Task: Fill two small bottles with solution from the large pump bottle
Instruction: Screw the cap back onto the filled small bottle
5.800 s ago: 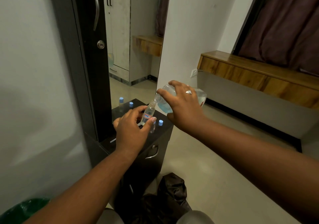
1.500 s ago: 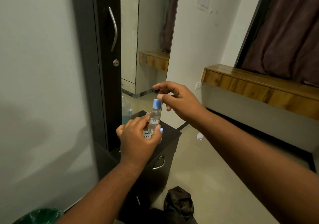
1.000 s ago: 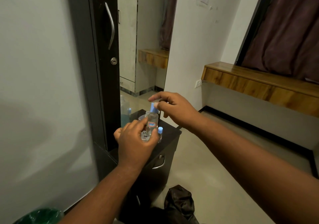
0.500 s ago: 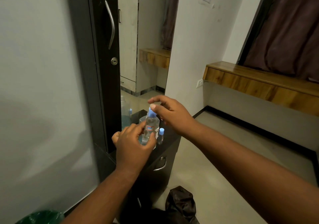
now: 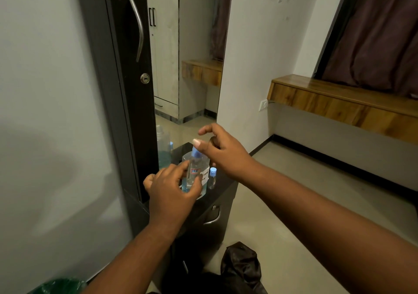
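Dark and glossy, the tabletop of a small cabinet beside a mirror carries the bottles. One small bottle is held upright at the centre, long axis vertical, blue cap at 12 o'clock; the left hand has its grip clamped on it. The right hand is poised at the cap, fingers apart, clasping nothing. Behind stands the large bottle, and a second capped small bottle at 3 o'clock. Filling appears nearly done; only cap tightening seems left.
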